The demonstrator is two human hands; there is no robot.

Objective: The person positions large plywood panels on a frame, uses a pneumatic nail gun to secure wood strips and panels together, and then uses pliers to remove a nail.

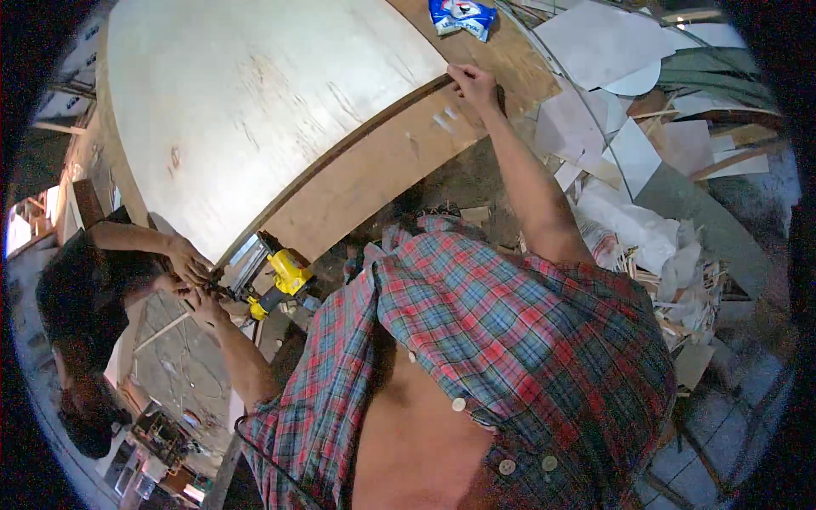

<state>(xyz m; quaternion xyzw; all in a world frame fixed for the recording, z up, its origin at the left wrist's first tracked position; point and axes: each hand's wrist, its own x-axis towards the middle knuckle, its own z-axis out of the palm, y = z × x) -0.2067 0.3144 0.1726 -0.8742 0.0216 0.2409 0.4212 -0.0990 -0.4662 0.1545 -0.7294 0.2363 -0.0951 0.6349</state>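
Note:
A large pale plywood panel [280, 93] lies on the wooden bench top [374, 183], with a dark brown wooden strip [340, 150] along its near edge. At the far right corner, my right hand [474, 87] is closed, its fingers pinching the strip's end. My left hand [204, 308] is at the near left corner, fingers bent together; what they grip is hidden. Touching or almost touching it is another person's hand [189, 259] at the same corner. A yellow and black nail gun [285, 274] lies beside my left hand, at the bench's near edge.
A blue and white packet [461, 19] sits on the bench's far right. White sheet offcuts [599, 42], thin strips and a white plastic bag [633, 229] are piled to the right. The other person [85, 297] leans in from the left. Some machinery [161, 442] stands at lower left.

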